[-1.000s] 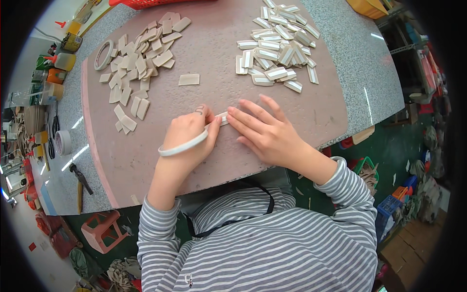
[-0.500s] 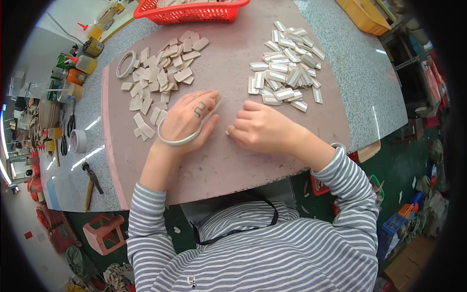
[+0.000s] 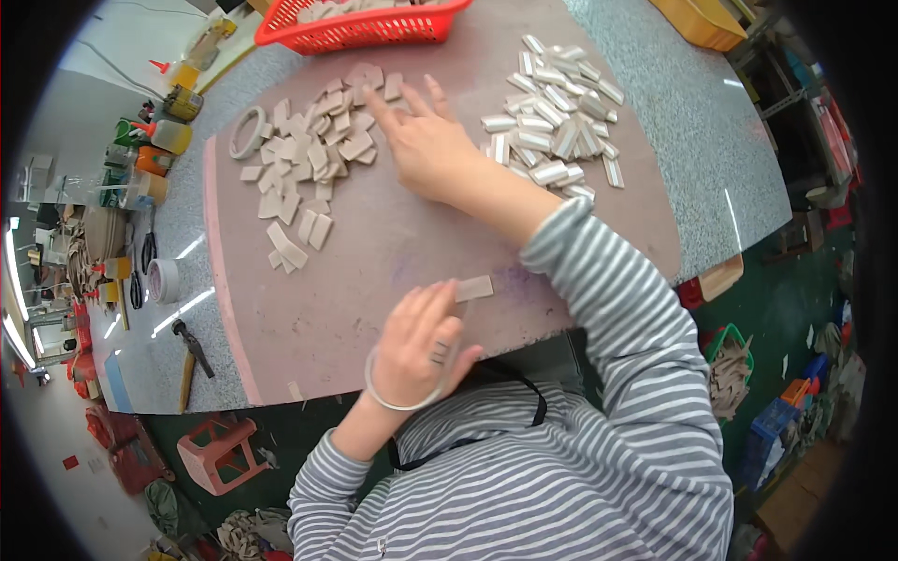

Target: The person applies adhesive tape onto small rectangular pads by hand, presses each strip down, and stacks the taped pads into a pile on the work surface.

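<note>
My left hand (image 3: 412, 346) is near the front edge of the mat, its fingers stretched and thumb apart. A thin white ring (image 3: 404, 408) that looks like a tape roll hangs round this hand near the wrist. The fingertips touch or nearly touch the left end of a flat beige rectangular piece (image 3: 475, 288) lying on the mat. My right hand (image 3: 430, 150) reaches over the mat with spread fingers, the index fingertip at the edge of a pile of flat beige pieces (image 3: 318, 145). Right of it lies another pile of pieces with white strips (image 3: 561, 112), partly hidden by my right forearm.
A red basket (image 3: 360, 37) of pieces stands at the far edge. A tape roll (image 3: 248, 133) lies beside the left pile. Another roll (image 3: 163, 280), a hammer (image 3: 194, 351) and several glue bottles (image 3: 168, 137) are on the left. A yellow bin (image 3: 702, 23) sits far right.
My right hand has moved forward and left to the beige pile, opening its fingers. My left hand has drawn back toward me. A flat piece now shows on the mat beside it.
</note>
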`<state>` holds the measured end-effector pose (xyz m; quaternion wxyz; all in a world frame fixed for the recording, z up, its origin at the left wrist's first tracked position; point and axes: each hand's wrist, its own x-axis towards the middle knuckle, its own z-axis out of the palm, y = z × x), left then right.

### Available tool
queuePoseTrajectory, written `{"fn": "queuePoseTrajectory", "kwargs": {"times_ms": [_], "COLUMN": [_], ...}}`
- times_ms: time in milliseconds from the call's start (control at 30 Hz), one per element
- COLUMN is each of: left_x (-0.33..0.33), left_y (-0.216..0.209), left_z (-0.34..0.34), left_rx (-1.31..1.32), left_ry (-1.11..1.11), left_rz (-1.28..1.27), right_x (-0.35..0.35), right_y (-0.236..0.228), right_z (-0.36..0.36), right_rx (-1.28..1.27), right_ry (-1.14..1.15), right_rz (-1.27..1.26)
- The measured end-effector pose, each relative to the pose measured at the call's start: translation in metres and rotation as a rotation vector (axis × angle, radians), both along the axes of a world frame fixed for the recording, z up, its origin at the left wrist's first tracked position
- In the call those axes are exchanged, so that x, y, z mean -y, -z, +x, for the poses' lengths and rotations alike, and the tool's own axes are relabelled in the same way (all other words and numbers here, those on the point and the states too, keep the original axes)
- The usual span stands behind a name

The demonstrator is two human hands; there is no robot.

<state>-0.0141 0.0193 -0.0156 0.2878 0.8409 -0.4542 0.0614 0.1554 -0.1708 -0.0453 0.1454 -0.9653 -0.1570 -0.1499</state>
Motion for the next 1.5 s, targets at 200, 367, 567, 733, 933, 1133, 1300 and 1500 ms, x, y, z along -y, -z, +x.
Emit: {"fn": "queuePoseTrajectory", "kwargs": {"times_ms": [200, 367, 567, 733, 933, 1133, 1300, 1500], "left_x": [-0.042, 0.001, 0.02, 0.02, -0.002, -0.022, -0.028, 0.026], "left_y": [-0.011, -0.018, -0.005, -0.02, -0.017, -0.057, -0.032, -0.006], "left_z": [0.014, 0.052, 0.048, 0.039, 0.044, 0.029, 0.035, 0.05], "left_rx": [-0.295, -0.805, -0.455, -0.29, -0.068, 0.044, -0.686, -0.779], "left_ry": [-0.297, -0.072, -0.035, -0.119, -0.038, 0.039, -0.382, -0.105], "left_rz": [-0.117, 0.046, 0.191, 0.29, 0.218, -0.14, -0.239, 0.04], "right_x": [0.016, 0.049, 0.044, 0.043, 0.029, 0.039, 0.041, 0.059], "right_y": [-0.037, -0.02, -0.013, 0.0, -0.002, 0.001, 0.003, -0.008], "right_z": [-0.169, -0.19, -0.231, -0.23, -0.217, -0.186, -0.181, -0.202], "right_rx": [-0.217, -0.229, -0.106, 0.0, 0.016, 0.041, -0.021, -0.093], "right_ry": [-0.067, -0.045, -0.136, -0.173, -0.206, -0.274, -0.221, 0.113], "right_rz": [0.145, 0.702, 0.396, 0.002, -0.047, 0.163, 0.36, 0.693]}}
